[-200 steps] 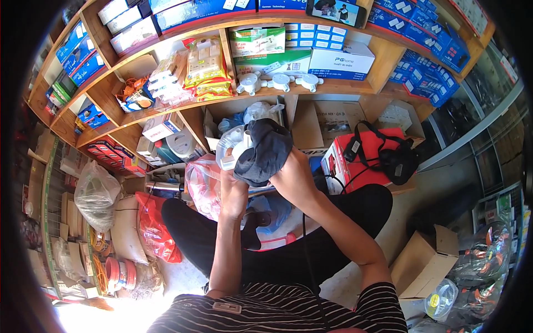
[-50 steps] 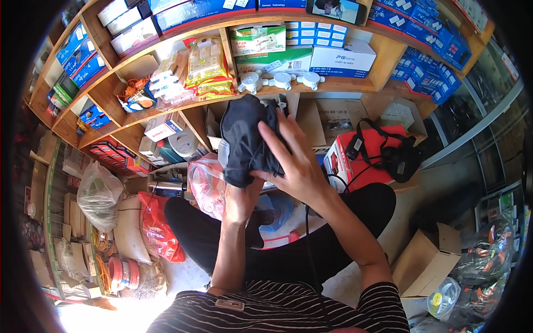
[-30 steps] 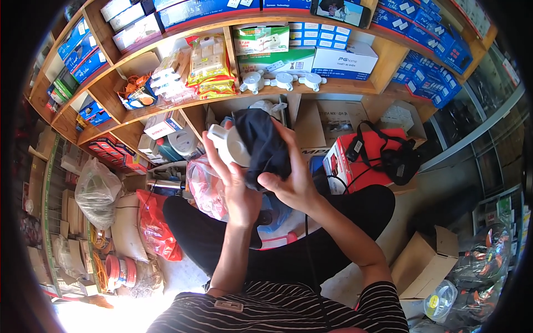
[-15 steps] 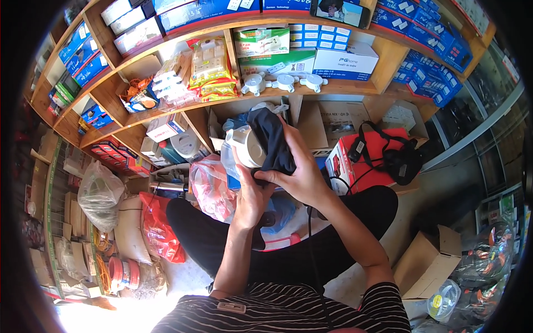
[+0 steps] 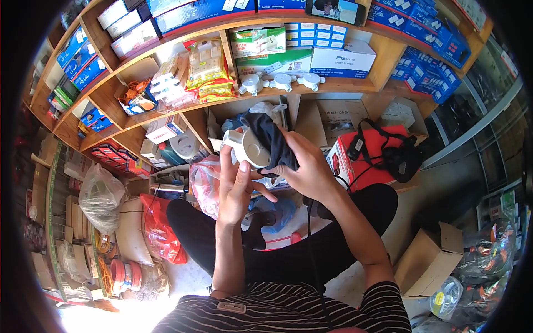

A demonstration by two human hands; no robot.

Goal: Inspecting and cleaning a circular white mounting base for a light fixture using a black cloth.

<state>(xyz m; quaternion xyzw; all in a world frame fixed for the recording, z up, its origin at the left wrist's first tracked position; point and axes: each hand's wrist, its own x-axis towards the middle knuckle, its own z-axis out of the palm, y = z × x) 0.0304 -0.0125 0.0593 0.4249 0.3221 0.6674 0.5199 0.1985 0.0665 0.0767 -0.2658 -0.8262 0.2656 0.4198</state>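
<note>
A white round plastic junction box (image 5: 250, 151) with a short pipe spout is held up in front of the shelves. My left hand (image 5: 235, 191) grips it near the spout between forefinger and thumb, while its other fingers point away to the right. A black cloth (image 5: 271, 136) covers the box's right side. Fingers of my right hand (image 5: 306, 166) are closed around the cloth, pressing it to the box; the part underneath is hidden. Three similar white junction boxes (image 5: 283, 82) stand in a row on the shelf ahead.
Wooden shelves (image 5: 355, 86) hold blue cartons and packaged switches. A phone (image 5: 336, 11) leans on the upper shelf. Black straps (image 5: 383, 152) lie over a red box (image 5: 369, 166) at right. Plastic bags (image 5: 205, 183) stand before my legs. An open carton (image 5: 427, 261) sits at lower right.
My left hand has shifted slightly left and lower on the box, its fingers spreading apart. The box has tilted a little, and the cloth stays against its right side.
</note>
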